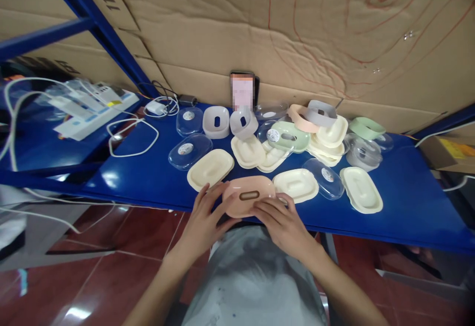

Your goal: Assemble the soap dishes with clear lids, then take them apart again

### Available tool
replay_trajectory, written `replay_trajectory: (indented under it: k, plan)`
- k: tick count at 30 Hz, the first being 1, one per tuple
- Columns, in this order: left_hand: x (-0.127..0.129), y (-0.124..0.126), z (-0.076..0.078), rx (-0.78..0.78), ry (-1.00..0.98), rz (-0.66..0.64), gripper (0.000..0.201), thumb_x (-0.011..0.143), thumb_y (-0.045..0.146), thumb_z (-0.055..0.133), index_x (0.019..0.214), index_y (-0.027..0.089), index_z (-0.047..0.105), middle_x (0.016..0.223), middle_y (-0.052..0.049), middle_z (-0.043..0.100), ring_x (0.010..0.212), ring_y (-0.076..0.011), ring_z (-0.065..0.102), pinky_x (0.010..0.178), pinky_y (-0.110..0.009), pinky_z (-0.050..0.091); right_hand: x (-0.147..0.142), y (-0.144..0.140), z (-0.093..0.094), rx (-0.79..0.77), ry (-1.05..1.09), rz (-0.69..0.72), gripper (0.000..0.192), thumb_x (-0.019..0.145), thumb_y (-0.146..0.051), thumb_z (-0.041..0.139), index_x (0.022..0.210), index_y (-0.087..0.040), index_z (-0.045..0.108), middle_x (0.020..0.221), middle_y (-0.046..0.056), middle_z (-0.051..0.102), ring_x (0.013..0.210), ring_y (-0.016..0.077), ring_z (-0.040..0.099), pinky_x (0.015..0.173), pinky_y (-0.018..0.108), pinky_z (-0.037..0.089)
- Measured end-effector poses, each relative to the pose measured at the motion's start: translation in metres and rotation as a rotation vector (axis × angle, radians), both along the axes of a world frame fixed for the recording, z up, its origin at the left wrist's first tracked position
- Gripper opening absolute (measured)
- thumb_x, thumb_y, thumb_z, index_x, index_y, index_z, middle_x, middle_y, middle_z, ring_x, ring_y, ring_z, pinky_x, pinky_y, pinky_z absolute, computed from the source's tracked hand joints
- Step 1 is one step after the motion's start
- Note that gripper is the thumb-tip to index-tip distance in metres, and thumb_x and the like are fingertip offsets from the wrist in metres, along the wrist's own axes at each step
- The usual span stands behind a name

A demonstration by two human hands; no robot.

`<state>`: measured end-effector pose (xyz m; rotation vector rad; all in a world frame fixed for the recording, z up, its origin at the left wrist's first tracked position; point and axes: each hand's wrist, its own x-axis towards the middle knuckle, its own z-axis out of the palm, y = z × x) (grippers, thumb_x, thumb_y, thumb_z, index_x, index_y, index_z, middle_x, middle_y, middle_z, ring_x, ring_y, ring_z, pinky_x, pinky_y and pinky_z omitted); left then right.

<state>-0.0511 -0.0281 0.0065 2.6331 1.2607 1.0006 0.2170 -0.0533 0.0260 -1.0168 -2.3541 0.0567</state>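
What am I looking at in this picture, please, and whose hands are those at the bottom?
The picture comes from a camera worn on a person's head, looking forward and down, so the hands are that person's own. There is no machine here. The left hand and the right hand together hold a pink oval tray with a slot in its middle, at the near edge of a blue table. On the table lie many similar oval pieces: cream trays, clear lids with round stickers, a green tray and grey pieces. To the left sit a white power strip and loose white cables. A phone leans against the cardboard wall behind.
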Motion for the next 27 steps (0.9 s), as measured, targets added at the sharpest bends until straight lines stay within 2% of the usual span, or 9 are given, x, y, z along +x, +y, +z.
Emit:
replay_trajectory:
  k: [3,6,9,14,19,24,27]
  plan:
    - [-0.002,0.000,0.002,0.026,0.113,0.022,0.047,0.102,0.035,0.076,0.145,0.028,0.060,0.155,-0.018,0.062,0.145,-0.0356,0.060,0.130,-0.065,0.027,-0.005,0.000,-0.008,0.005,-0.050,0.007,0.037,0.111,-0.011,0.046,0.143,-0.017,0.065,0.138,0.008,0.076,0.133,0.0199,0.063,0.125,0.043,0.030]
    - [-0.002,0.000,0.005,0.028,0.132,0.040,0.035,0.105,0.032,0.072,0.138,0.026,0.065,0.158,-0.019,0.061,0.144,-0.0352,0.061,0.124,-0.060,0.031,-0.005,0.002,-0.009,-0.018,-0.096,0.002,0.038,0.111,-0.014,0.048,0.146,-0.019,0.063,0.146,0.008,0.072,0.142,0.0200,0.059,0.127,0.043,0.031]
    - [-0.002,0.001,0.008,0.053,0.133,0.029,0.029,0.106,0.027,0.069,0.135,0.024,0.066,0.159,-0.020,0.060,0.144,-0.0359,0.061,0.116,-0.056,0.038,-0.005,0.005,-0.005,-0.038,-0.132,-0.073,0.036,0.112,-0.019,0.052,0.146,-0.020,0.063,0.154,0.009,0.067,0.153,0.0229,0.051,0.127,0.046,0.032]
    - [0.001,0.003,0.009,0.056,0.126,0.011,0.030,0.107,0.027,0.067,0.136,0.023,0.065,0.159,-0.020,0.061,0.146,-0.0369,0.058,0.110,-0.053,0.041,-0.003,0.014,0.002,-0.057,-0.078,-0.082,0.033,0.112,-0.019,0.053,0.142,-0.020,0.066,0.147,0.011,0.071,0.147,0.0220,0.058,0.124,0.046,0.041]
    - [0.002,0.004,0.008,0.044,0.109,0.013,0.033,0.105,0.038,0.072,0.134,0.024,0.067,0.151,-0.016,0.069,0.144,-0.0359,0.060,0.117,-0.054,0.037,0.001,0.020,0.000,-0.057,-0.058,-0.046,0.031,0.111,-0.022,0.057,0.139,-0.021,0.069,0.141,0.010,0.074,0.142,0.0233,0.062,0.125,0.047,0.045]
    - [0.005,0.003,0.008,0.053,0.113,0.005,0.031,0.104,0.030,0.072,0.134,0.027,0.069,0.151,-0.011,0.070,0.143,-0.0344,0.061,0.126,-0.059,0.029,0.001,0.016,-0.005,-0.010,-0.079,-0.021,0.029,0.110,-0.019,0.058,0.136,-0.022,0.070,0.147,0.008,0.071,0.151,0.0220,0.055,0.128,0.047,0.043]
    - [0.005,0.001,0.008,0.048,0.129,-0.004,0.034,0.103,0.025,0.072,0.137,0.028,0.068,0.152,-0.010,0.069,0.144,-0.0345,0.060,0.127,-0.060,0.030,0.014,0.013,-0.001,0.014,-0.103,-0.045,0.032,0.110,-0.024,0.058,0.141,-0.023,0.068,0.152,0.009,0.068,0.153,0.0239,0.053,0.128,0.049,0.042]
